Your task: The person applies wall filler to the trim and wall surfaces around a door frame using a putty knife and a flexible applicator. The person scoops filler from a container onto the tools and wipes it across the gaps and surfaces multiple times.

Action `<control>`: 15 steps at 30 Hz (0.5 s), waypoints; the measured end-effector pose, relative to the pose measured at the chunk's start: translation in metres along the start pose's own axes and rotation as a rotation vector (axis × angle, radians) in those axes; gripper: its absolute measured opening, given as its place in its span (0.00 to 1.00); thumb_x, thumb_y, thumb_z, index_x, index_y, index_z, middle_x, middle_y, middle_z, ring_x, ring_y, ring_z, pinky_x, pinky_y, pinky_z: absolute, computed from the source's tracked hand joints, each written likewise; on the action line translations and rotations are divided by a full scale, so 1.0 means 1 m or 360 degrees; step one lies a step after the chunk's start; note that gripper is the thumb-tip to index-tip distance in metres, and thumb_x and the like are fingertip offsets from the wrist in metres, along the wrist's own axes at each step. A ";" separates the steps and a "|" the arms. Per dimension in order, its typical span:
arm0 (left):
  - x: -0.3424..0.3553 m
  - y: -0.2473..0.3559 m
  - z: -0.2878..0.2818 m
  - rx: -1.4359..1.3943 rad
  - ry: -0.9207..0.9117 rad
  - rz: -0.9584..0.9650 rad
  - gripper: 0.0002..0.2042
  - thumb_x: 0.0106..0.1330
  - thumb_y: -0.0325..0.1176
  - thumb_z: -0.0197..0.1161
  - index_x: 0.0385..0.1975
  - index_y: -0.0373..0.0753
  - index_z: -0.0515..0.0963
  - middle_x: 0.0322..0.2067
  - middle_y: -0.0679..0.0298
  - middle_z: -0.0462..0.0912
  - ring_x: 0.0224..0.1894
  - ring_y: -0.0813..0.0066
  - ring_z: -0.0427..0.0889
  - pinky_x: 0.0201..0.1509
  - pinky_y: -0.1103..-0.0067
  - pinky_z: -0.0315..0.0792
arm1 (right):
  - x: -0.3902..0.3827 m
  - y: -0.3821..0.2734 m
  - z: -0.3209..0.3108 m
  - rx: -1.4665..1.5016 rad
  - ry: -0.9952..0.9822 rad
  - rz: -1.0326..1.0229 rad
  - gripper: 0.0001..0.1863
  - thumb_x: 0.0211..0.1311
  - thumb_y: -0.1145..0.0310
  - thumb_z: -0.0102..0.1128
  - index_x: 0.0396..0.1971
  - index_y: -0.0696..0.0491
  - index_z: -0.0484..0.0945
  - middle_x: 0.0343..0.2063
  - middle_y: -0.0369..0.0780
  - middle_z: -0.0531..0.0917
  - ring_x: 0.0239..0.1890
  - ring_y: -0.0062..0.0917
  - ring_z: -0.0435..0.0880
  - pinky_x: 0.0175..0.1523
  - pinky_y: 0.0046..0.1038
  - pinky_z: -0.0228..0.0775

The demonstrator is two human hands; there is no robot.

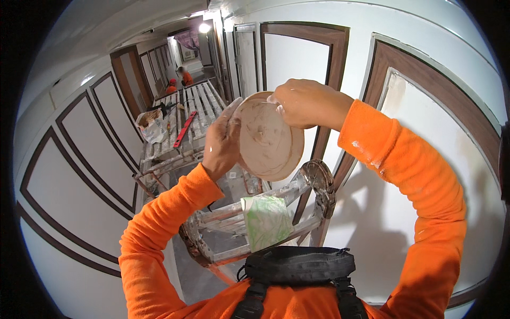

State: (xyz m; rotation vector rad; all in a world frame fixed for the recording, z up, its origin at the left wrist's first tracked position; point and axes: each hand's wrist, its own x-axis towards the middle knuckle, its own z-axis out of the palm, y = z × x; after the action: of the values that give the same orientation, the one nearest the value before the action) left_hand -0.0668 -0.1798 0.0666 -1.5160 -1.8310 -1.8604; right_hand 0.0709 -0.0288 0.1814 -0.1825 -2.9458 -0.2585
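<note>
In front of me is a round, shallow tub (pixel 265 141) with beige paste smeared over its inside, tilted so that the inside faces me. My left hand (pixel 223 141) grips its left side, fingers along the outer wall, with white smears on the skin. At the tub's upper right rim, my right hand (pixel 305 103) is closed, its fingertips over the edge. A thin pale edge shows by those fingers, but what they pinch is hidden. Below the tub stands a paste-spattered metal stepladder (pixel 228 212), with a green-and-white sheet (pixel 265 223) lying over its rungs.
Beyond the ladder runs a slatted metal platform (pixel 199 101) bearing a red spirit level (pixel 185 129) and a white bag (pixel 151 126). Brown-framed wall panels (pixel 340 58) stand close on the right, dark-framed panels (pixel 85 143) on the left. Two people in orange (pixel 186 78) are far down the corridor.
</note>
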 end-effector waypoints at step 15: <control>0.009 0.009 -0.016 -0.0023 0.0238 0.0033 0.18 0.75 0.29 0.46 0.61 0.29 0.71 0.49 0.55 0.81 0.51 0.73 0.79 0.58 0.77 0.70 | -0.049 -0.029 0.053 -0.0130 0.0007 -0.0411 0.07 0.51 0.76 0.60 0.27 0.61 0.85 0.28 0.50 0.85 0.34 0.44 0.87 0.37 0.37 0.83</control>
State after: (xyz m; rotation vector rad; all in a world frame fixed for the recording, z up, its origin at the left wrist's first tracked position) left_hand -0.0736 -0.1904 0.0825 -1.3542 -1.7334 -1.9246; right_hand 0.1057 -0.0530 0.1159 0.1894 -2.9526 -0.4139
